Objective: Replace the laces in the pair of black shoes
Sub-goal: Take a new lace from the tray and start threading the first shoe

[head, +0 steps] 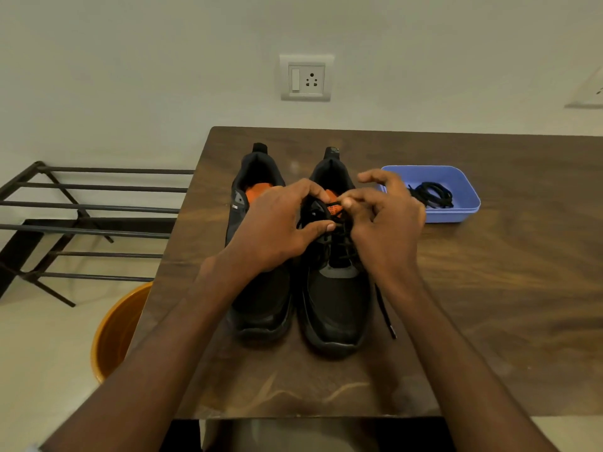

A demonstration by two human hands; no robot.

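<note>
Two black shoes stand side by side on the wooden table [489, 288], toes toward me. The left shoe [261, 298] is partly covered by my left wrist. On the right shoe [336, 308], my left hand [277, 230] grips the tongue and upper eyelet area with fingers and thumb curled round it. My right hand [381, 220] pinches the black lace at the top of the same shoe. One loose lace end [385, 311] trails down the table beside the right shoe. A coiled black lace [432, 194] lies in a blue tray [456, 216].
The blue tray sits just right of my right hand. A metal rack [81, 216] stands left of the table and an orange bucket [114, 331] is on the floor by the table's left edge. A wall socket [306, 78] is behind.
</note>
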